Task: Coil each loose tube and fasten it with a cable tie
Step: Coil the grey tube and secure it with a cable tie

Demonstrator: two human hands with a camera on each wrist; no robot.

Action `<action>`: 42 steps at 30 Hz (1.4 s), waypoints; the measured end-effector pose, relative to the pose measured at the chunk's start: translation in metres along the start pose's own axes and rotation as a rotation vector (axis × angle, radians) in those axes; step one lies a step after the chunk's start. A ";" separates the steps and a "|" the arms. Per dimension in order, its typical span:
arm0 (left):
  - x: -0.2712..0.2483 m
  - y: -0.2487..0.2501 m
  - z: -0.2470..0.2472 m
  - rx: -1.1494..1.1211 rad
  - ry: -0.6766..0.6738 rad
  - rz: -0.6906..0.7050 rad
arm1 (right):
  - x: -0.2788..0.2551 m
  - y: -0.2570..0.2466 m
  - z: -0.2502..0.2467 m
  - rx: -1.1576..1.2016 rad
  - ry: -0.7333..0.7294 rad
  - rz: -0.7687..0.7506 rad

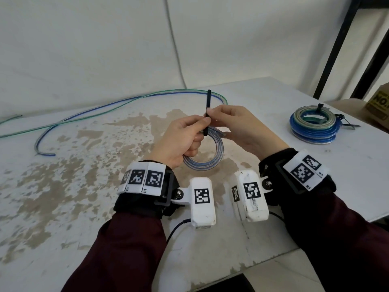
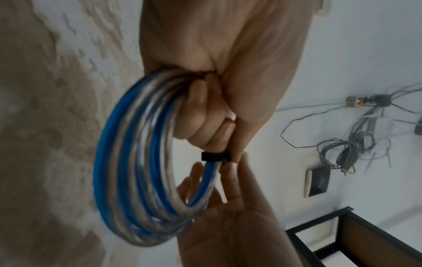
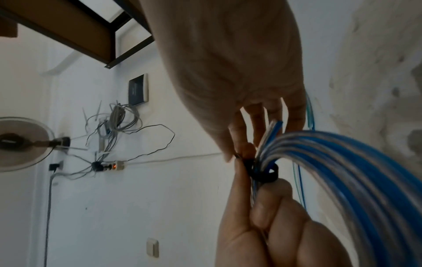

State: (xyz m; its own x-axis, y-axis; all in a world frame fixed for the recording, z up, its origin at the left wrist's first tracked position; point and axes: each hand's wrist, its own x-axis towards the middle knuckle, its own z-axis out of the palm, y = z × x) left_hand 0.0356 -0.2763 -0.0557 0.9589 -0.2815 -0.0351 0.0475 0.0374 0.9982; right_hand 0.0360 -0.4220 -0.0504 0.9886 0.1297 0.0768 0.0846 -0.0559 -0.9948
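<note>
**Head view: a blue coil held up, black tie around it**

Head view shows the coiled tube (image 1: pixel 205 153), clear with blue stripes, held just above the table (image 1: pixel 84 186) between the two hands. The left hand (image 1: pixel 181 140) has its fingers curled through the coil, gripping the bunched turns; its thumb and forefinger also press the black cable tie (image 1: pixel 208 106). The tie's tail stands upright above the fingers. The right hand (image 1: pixel 240 127) pinches the tie from the other side, thumb on top.

In the left wrist view the tie's black band (image 2: pixel 215 156) crosses the tube just beyond the left fingertips. In the right wrist view it loops around the gathered turns (image 3: pixel 262 173).

Beyond the left hand, loose blue and green tubes (image 1: pixel 94 111) trail across the table toward the white wall. Far to the right of the right hand lies a stack of finished coils (image 1: pixel 313 128), with black ties sticking out. A cardboard box (image 1: pixel 379 106) sits past them. The white tabletop is worn, with brown patches showing through.
</note>
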 end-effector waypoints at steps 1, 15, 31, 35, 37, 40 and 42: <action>0.000 0.000 0.002 0.018 -0.007 -0.004 | 0.000 0.000 -0.001 0.029 -0.003 0.023; -0.006 0.003 0.020 0.166 0.033 0.010 | 0.002 0.007 -0.002 -0.021 0.258 -0.087; -0.007 0.004 0.021 0.144 0.054 0.052 | -0.001 0.004 0.000 0.063 0.107 -0.013; -0.009 0.007 0.023 0.296 0.100 0.166 | 0.001 0.004 0.002 0.073 0.164 -0.039; -0.011 0.009 0.024 0.367 0.100 0.197 | -0.001 0.003 0.002 0.104 0.143 -0.014; -0.015 0.010 0.026 0.442 0.101 0.246 | -0.001 0.003 0.002 0.110 0.138 -0.001; -0.016 0.009 0.028 0.439 0.101 0.247 | -0.001 0.004 0.001 0.102 0.145 -0.004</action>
State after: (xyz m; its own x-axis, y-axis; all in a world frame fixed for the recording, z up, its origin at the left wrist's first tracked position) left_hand 0.0125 -0.2980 -0.0444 0.9500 -0.2202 0.2212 -0.2847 -0.3211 0.9032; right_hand 0.0355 -0.4213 -0.0542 0.9965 -0.0147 0.0822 0.0828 0.0463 -0.9955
